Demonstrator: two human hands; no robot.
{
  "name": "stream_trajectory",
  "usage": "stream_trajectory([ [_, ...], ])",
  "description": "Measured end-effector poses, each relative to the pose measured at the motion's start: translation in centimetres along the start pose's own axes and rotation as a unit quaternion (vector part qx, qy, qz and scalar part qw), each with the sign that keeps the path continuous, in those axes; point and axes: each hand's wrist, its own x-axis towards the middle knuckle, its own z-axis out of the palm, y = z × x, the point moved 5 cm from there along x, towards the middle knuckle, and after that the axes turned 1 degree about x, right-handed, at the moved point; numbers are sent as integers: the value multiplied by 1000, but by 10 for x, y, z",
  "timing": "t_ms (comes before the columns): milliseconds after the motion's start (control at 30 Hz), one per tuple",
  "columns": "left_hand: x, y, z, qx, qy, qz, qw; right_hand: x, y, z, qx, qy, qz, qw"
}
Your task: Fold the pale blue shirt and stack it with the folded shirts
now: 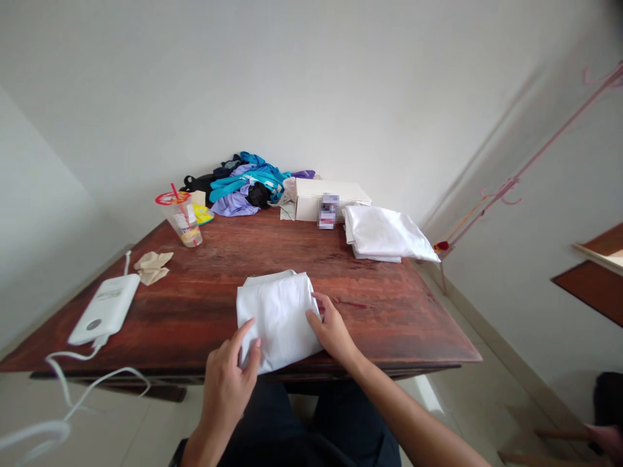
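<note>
A folded white cloth (277, 314) lies near the front edge of the dark wooden table (204, 285). My left hand (226, 383) grips its near left corner, thumb on top. My right hand (331, 327) rests on its right edge, fingers pressed on the fabric. A second folded white cloth (384, 233) lies at the back right of the table.
A heap of blue, purple and black clothes (248, 185) sits at the back by a white box (326, 198). A plastic cup with a red straw (181, 217), a crumpled tissue (153, 266) and a white device (104, 310) with a cable lie on the left.
</note>
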Motion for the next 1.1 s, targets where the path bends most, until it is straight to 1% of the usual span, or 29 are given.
stream_trajectory([
  [67, 1, 3, -5, 17, -15, 26, 999, -2, -2, -2, 5, -15, -2, 1000],
  [100, 4, 3, -9, 12, -17, 26, 999, 0, -3, -4, 11, -19, -2, 1000],
  [133, 9, 2, -12, 0, -18, 14, 1000, 4, -5, -5, 21, -19, -2, 1000],
  [200, 24, -5, -15, -46, -30, -39, 998, 16, -9, -7, 54, -16, 7, 998],
  [267, 43, -15, -9, -99, -61, -103, 988, 33, -13, -5, 89, -21, 33, 995],
  [300, 52, -20, -5, -121, -76, -123, 982, 41, -15, -3, 102, -26, 47, 993],
  [367, 67, -26, 5, -151, -90, -131, 976, 53, -19, 3, 112, -32, 60, 991],
  [433, 75, -28, 11, -174, -89, -112, 974, 59, -22, 7, 102, -33, 47, 993],
  [533, 72, -21, 10, -204, -83, -88, 971, 50, -29, 8, 77, -16, 3, 997],
  [600, 63, -14, 2, -216, -80, -96, 968, 38, -35, 5, 76, 10, -25, 997],
  [700, 51, -3, -12, -215, -67, -121, 967, 19, -43, 2, 109, 35, -49, 992],
  [767, 47, 1, -17, -203, -54, -126, 969, 12, -45, 2, 118, 37, -62, 990],
  [800, 47, 1, -18, -194, -45, -124, 972, 11, -44, 2, 105, 41, -69, 991],
  [867, 47, -2, -14, -166, -29, -108, 980, 11, -41, 3, 49, 52, -79, 994],
  [933, 48, -9, -6, -113, -33, -84, 989, 15, -36, 3, -21, 58, -83, 995],
  [1000, 48, -13, 1, -18, -61, -52, 997, 18, -33, 5, -91, 44, -85, 991],
  [1033, 47, -13, 3, 45, -76, -33, 996, 19, -33, 7, -124, 30, -86, 988],
  [1100, 46, -8, -2, 164, -80, 7, 983, 19, -35, 9, -191, 4, -85, 978],
])
